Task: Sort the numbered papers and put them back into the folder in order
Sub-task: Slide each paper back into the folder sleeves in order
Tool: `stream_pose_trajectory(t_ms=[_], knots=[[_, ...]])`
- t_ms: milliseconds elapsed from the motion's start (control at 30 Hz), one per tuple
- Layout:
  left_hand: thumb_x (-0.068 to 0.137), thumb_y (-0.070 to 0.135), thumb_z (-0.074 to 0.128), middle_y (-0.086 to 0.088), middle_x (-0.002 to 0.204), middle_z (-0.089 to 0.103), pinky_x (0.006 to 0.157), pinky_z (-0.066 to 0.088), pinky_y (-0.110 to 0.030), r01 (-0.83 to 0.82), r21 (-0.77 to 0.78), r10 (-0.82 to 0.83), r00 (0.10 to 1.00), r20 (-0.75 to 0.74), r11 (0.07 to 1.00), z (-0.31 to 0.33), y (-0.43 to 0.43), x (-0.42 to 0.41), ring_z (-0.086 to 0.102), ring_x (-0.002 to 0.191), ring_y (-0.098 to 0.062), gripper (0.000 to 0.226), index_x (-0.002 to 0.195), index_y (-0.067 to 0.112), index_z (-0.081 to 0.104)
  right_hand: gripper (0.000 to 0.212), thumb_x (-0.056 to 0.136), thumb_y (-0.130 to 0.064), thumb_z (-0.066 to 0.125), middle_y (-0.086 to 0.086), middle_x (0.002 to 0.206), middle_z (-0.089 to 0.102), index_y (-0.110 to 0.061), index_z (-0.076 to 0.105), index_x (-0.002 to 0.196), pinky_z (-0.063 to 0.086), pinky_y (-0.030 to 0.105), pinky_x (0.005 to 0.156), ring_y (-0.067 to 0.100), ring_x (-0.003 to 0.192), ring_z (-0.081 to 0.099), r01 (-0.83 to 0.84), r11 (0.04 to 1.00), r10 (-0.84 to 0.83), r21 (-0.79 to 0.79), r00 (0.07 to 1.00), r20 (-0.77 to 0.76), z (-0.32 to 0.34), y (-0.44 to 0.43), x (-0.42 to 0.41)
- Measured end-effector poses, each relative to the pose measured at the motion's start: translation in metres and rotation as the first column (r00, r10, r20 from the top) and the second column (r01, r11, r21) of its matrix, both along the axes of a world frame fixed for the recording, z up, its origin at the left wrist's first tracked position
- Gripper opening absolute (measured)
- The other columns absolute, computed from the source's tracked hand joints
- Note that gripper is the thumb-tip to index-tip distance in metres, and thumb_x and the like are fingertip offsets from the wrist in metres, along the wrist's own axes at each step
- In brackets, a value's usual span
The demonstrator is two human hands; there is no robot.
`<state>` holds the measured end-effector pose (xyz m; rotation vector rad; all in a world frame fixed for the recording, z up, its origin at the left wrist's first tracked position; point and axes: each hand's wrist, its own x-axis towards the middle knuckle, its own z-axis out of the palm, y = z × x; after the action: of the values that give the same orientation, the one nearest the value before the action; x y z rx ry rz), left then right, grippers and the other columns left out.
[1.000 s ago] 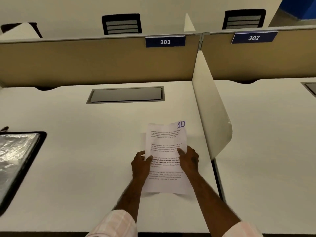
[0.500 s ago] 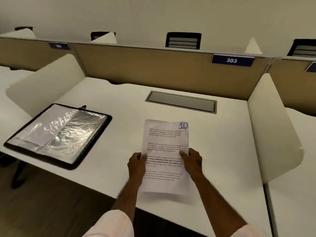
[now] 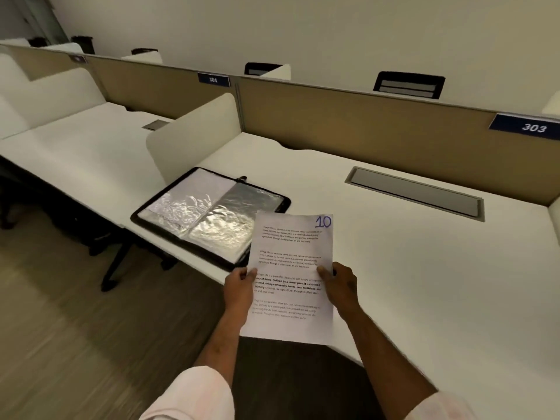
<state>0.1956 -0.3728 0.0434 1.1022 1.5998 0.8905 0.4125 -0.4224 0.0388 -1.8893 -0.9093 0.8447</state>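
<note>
I hold a stack of printed papers (image 3: pixel 291 259) upright-facing in both hands above the desk's front edge; the top sheet has "10" handwritten in blue at its upper right corner. My left hand (image 3: pixel 241 287) grips the stack's left edge and my right hand (image 3: pixel 341 286) grips its right edge. A black folder (image 3: pixel 209 212) lies open on the desk just left of the papers, showing shiny clear plastic sleeves. The top left corner of the papers overlaps the folder's near right corner in view.
The white desk (image 3: pixel 424 268) has a grey cable hatch (image 3: pixel 415 192) at the back and a tan partition with a "303" sign (image 3: pixel 528 127). A cream side divider (image 3: pixel 194 136) stands behind the folder. Wooden floor (image 3: pixel 75 328) lies to the left.
My view has swung to the left, bringing the open folder from the frame's left edge to beside the papers. Both hands keep the same grip on the stack.
</note>
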Motion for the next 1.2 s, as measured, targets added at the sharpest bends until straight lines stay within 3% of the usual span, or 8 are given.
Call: stream_pose_trajectory(t_ms=[233,433,600,833,933,1100,1200], knots=[[0.096,0.023,0.061,-0.011,0.088,0.071,0.065,0.058,-0.036,-0.130,-0.037,0.132,0.990,0.046,0.991,0.003,0.017,-0.083,0.070,0.079,-0.025,0.016,0.091,0.008,0.065,0.026,0.094,-0.030,0.059,0.006,0.087,0.068,-0.005,0.062,0.088,0.057,0.035,0.070,0.020,0.076,0.066,-0.114,0.994,0.114,0.004,0.994,-0.002,-0.001,0.044,-0.082],[0.097,0.022,0.060,-0.009,0.086,0.071,0.059,0.054,-0.033,-0.223,-0.057,0.227,0.971,0.074,0.973,0.001,0.050,-0.127,0.070,0.077,-0.025,0.014,0.092,0.010,0.064,0.023,0.093,-0.031,0.059,0.002,0.083,0.067,-0.011,0.061,0.084,0.053,0.030,0.064,0.018,0.074,0.065,-0.192,0.981,0.192,-0.006,0.981,0.008,-0.005,0.101,-0.125],[0.096,0.021,0.061,-0.010,0.087,0.072,0.065,0.059,-0.038,-0.238,-0.076,0.244,0.967,0.078,0.968,-0.013,0.106,-0.146,0.071,0.080,-0.028,0.014,0.092,0.009,0.065,0.014,0.093,-0.028,0.060,-0.002,0.086,0.068,-0.016,0.067,0.091,0.047,0.022,0.060,0.012,0.076,0.065,-0.188,0.982,0.188,0.005,0.980,-0.064,-0.019,0.161,-0.143],[0.096,0.022,0.062,-0.009,0.089,0.073,0.074,0.060,-0.049,-0.181,-0.136,0.185,0.982,0.020,0.974,-0.027,0.200,-0.157,0.072,0.079,-0.027,0.009,0.093,0.014,0.065,0.017,0.091,-0.028,0.063,0.002,0.087,0.066,-0.011,0.065,0.088,0.052,0.030,0.069,0.017,0.081,0.064,-0.128,0.990,0.121,-0.054,0.985,-0.123,-0.036,0.245,-0.151],[0.095,0.023,0.063,-0.007,0.091,0.073,0.078,0.060,-0.047,-0.138,-0.130,0.138,0.990,-0.013,0.982,-0.026,0.241,-0.156,0.072,0.082,-0.025,0.005,0.092,0.021,0.065,0.014,0.091,-0.029,0.063,-0.002,0.088,0.068,-0.015,0.066,0.092,0.051,0.027,0.066,0.012,0.080,0.064,-0.121,0.992,0.115,-0.036,0.984,-0.136,-0.034,0.275,-0.148],[0.094,0.026,0.064,-0.004,0.091,0.072,0.080,0.059,-0.044,-0.045,-0.144,0.036,0.997,-0.063,0.989,-0.026,0.290,-0.147,0.070,0.082,-0.022,0.011,0.094,0.015,0.067,0.013,0.092,-0.030,0.063,-0.002,0.090,0.069,-0.017,0.065,0.095,0.055,0.029,0.068,0.014,0.080,0.067,-0.072,0.996,0.064,-0.045,0.985,-0.158,-0.030,0.306,-0.134],[0.094,0.026,0.063,-0.002,0.090,0.072,0.070,0.056,-0.034,0.022,-0.137,-0.037,0.993,-0.108,0.990,-0.026,0.316,-0.139,0.068,0.080,-0.017,0.013,0.097,0.013,0.067,0.014,0.092,-0.029,0.063,-0.001,0.089,0.070,-0.016,0.065,0.095,0.052,0.023,0.061,0.013,0.077,0.068,-0.017,0.999,0.008,-0.050,0.985,-0.172,-0.025,0.319,-0.128]])
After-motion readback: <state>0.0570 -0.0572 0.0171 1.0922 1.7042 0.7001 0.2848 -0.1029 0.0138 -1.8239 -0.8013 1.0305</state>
